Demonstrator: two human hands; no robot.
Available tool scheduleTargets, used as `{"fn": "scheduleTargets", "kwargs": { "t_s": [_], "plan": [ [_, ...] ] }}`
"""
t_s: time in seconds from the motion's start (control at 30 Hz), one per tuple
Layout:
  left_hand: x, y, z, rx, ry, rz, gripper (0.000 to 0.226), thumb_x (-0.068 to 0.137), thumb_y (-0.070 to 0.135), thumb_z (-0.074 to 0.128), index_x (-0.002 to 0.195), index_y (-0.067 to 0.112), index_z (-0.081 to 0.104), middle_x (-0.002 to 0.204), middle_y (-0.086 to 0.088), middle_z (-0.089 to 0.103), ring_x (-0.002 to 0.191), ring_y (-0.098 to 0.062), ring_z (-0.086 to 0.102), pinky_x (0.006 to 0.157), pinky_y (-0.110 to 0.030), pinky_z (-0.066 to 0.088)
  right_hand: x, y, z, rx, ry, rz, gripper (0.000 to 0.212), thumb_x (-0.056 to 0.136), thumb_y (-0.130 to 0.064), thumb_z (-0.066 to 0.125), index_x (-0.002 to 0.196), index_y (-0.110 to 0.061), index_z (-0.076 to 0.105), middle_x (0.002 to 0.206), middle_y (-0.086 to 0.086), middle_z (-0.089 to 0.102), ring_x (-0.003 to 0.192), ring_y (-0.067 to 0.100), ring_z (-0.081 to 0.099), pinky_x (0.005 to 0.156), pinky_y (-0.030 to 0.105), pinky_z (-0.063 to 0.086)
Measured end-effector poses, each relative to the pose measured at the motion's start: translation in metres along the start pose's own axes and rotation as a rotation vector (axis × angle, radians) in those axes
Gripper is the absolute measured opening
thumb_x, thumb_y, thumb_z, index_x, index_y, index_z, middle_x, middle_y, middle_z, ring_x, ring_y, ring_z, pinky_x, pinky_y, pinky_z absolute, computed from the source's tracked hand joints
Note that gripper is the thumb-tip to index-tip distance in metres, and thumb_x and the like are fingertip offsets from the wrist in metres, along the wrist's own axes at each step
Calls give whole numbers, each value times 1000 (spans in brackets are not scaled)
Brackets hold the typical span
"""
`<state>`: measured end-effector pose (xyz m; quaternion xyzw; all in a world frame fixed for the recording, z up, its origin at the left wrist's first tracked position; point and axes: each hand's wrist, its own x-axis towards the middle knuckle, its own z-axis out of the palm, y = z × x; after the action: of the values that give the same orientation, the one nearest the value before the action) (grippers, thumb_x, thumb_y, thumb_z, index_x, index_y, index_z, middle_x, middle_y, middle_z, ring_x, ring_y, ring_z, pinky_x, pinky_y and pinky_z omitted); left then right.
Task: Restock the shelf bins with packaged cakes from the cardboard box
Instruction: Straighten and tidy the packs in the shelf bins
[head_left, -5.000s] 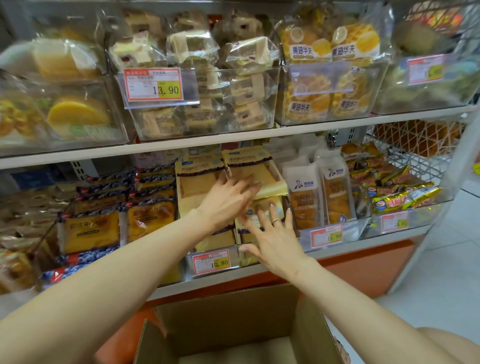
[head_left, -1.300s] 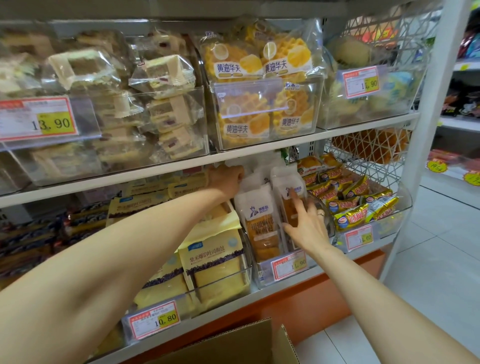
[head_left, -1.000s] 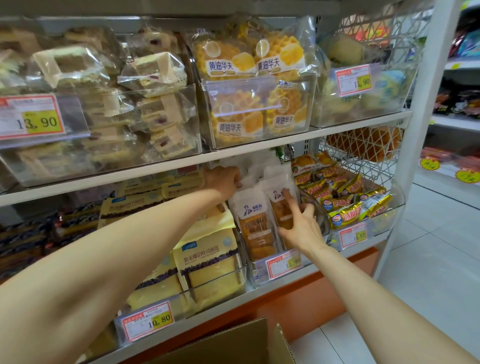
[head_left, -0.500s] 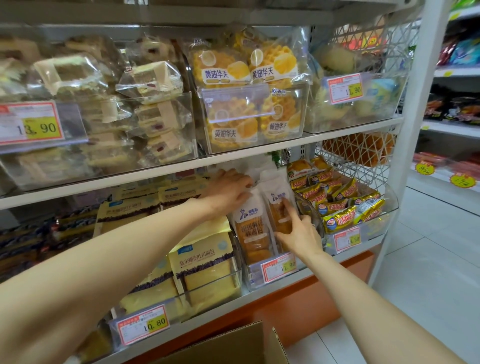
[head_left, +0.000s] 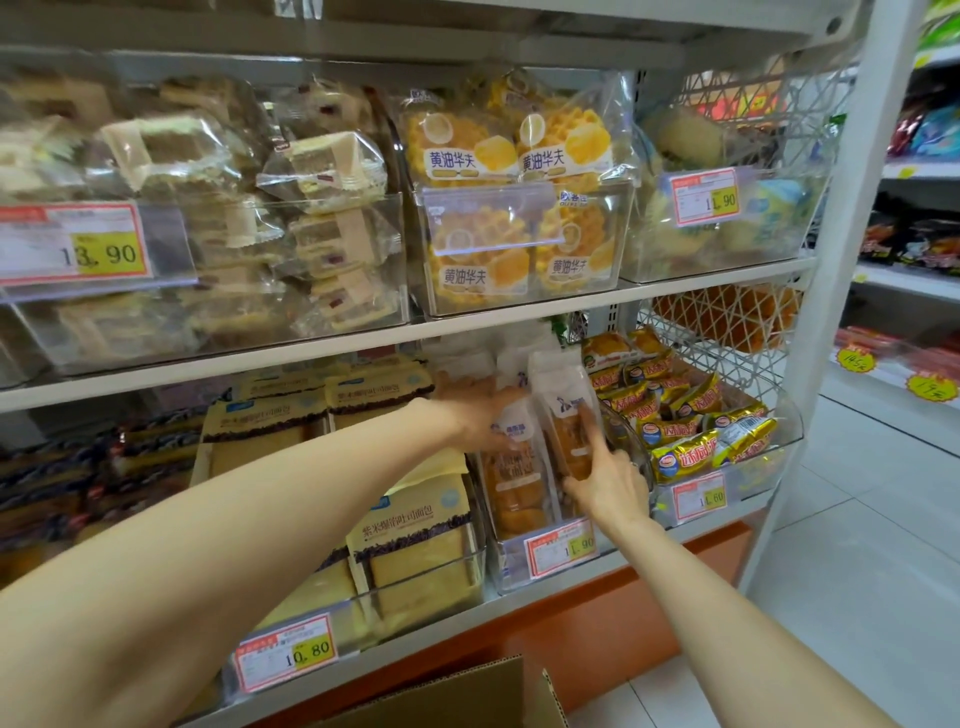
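Under my right hand (head_left: 608, 486) the bin tag (head_left: 561, 546) reads 1.90; right of it a second tag (head_left: 698, 499) shows 1.60. Below my left hand (head_left: 475, 415), a lower tag (head_left: 284, 652) says 10.80. Above, waffle packs (head_left: 452, 160) read 黄油华夫; up left, a big tag (head_left: 106, 253): 13.90.

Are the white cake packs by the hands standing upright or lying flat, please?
Upright: the white cake packs stand on end in their bin.

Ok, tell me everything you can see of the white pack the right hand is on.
The pack is a tall, glossy plastic sleeve, white at the top with a blue logo, clear lower down over brown cake. It stands upright in the clear bin tagged 1.90. The right hand presses its face with its fingers; a second pack stands at its left.
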<state>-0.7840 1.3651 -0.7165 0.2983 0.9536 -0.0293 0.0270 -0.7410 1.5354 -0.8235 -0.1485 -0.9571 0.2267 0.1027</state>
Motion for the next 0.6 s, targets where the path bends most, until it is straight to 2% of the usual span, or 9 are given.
{"fn": "scheduleTargets", "kwargs": {
  "t_s": [0.1, 0.2, 0.27, 0.4, 0.5, 0.6],
  "plan": [
    [-2, 4, -1, 100, 15, 2, 67, 95, 45, 44, 150, 29, 9, 157, -11, 11, 143, -30, 17, 114, -39, 20, -2, -1, 0, -28, 48, 1, 91, 88, -38, 61, 147, -42, -9, 117, 21, 52, 106, 37, 57, 87, 43, 47],
    [-4, 9, -1, 136, 72, 36, 57, 98, 36, 43, 149, 26, 20, 154, -11, 22, 139, -30, 25, 111, -38, 26, -2, -1, -2, -36, 57, 38, 83, 91, -36, 57, 149, -38, -2, 120, 22, 51, 107, 37, 56, 85, 42, 46],
    [-3, 11, 1, 155, 21, 31, 54, 98, 36, 42, 147, 25, 24, 153, -11, 24, 138, -31, 28, 110, -40, 28, -2, 1, -3, -55, 37, 42, 79, 93, -36, 55, 150, -37, 0, 121, 21, 51, 107, 36, 57, 83, 41, 47],
    [1, 11, 7, 139, -103, -21, 56, 99, 40, 37, 150, 29, 16, 157, -12, 11, 140, -34, 21, 111, -43, 26, -2, 1, -7, -57, -1, 33, 78, 93, -36, 53, 149, -41, -1, 125, 19, 48, 109, 35, 56, 82, 39, 47],
    [2, 10, 9, 105, -30, -29, 65, 97, 43, 41, 150, 32, 6, 157, -13, 5, 142, -36, 12, 113, -46, 20, -3, -3, -12, -41, 26, 29, 72, 91, -41, 55, 148, -40, 11, 128, 16, 42, 110, 35, 53, 83, 39, 47],
    [1, 9, 10, 112, 47, -61, 70, 94, 46, 45, 149, 33, 5, 157, -13, 2, 144, -35, 4, 114, -50, 7, -4, -7, -15, -11, 113, 9, 58, 90, -43, 53, 143, -37, 30, 133, 14, 37, 115, 36, 48, 83, 39, 46]
  ]
}}
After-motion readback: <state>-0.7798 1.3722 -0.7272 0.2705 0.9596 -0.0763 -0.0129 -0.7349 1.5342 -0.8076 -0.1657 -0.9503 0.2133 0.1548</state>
